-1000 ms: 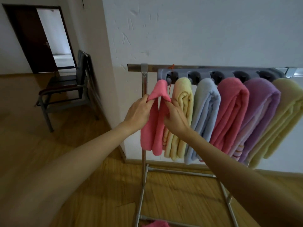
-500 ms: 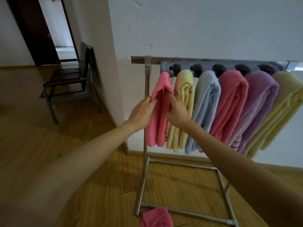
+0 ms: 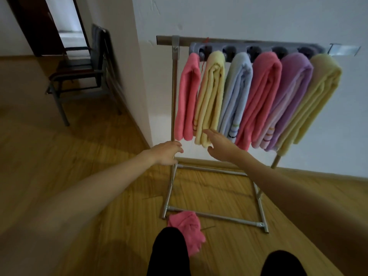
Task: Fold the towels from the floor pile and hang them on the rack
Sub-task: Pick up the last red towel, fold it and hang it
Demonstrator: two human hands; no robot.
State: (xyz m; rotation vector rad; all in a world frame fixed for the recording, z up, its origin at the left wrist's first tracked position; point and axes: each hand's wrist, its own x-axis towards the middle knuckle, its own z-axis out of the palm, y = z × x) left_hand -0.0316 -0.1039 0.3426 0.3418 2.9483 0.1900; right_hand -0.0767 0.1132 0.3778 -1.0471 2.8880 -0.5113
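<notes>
Several folded towels hang side by side on the metal rack [image 3: 174, 80]: a small pink towel [image 3: 188, 96] at the left end, then yellow [image 3: 211, 100], light blue, pink, purple and pale yellow ones. A crumpled pink towel [image 3: 188, 229] lies on the wooden floor at the rack's front foot bar, beside my leg. My left hand [image 3: 166, 153] hangs below the small pink towel with loosely curled fingers, holding nothing. My right hand [image 3: 218, 145] is spread open just under the yellow towel's lower end, also holding nothing.
The rack stands against a white wall [image 3: 258, 16] with its base frame [image 3: 215, 216] on the floor. A dark chair [image 3: 79, 72] stands at the left near a doorway [image 3: 65, 22]. My two legs in black [image 3: 169, 253] show at the bottom.
Both hands have let go of the small pink towel and dropped below the hanging towels. My view has tilted down, bringing the floor towel and my legs into sight.
</notes>
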